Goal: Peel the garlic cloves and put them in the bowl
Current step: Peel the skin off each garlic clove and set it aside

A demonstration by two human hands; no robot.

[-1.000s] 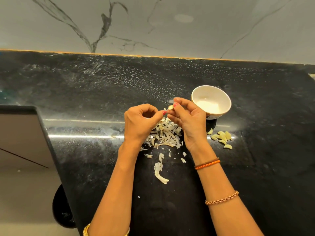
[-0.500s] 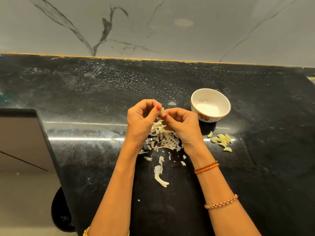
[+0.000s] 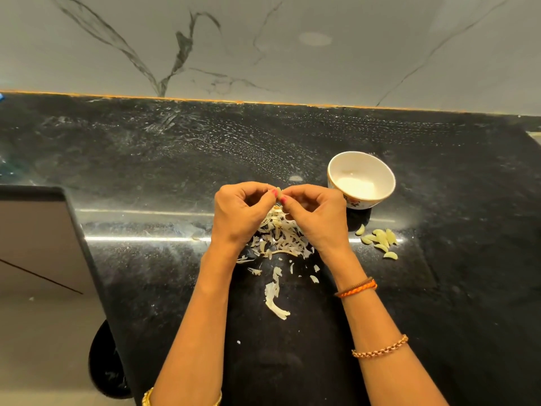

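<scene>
Currently: left hand (image 3: 238, 213) and right hand (image 3: 314, 216) are pinching one garlic clove (image 3: 280, 194) above the peel pile (image 3: 279, 237) — bowl (image 3: 361, 179) sitting just right. Risk: slick clove slipping from either grip into the peels — or skittering across the counter (image 3: 468, 200).

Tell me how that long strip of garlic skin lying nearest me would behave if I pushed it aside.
The long strip of garlic skin looks thin and curled, so probably floppy and very light. It would likely slide or flutter across the glossy black counter, not roll.
</scene>
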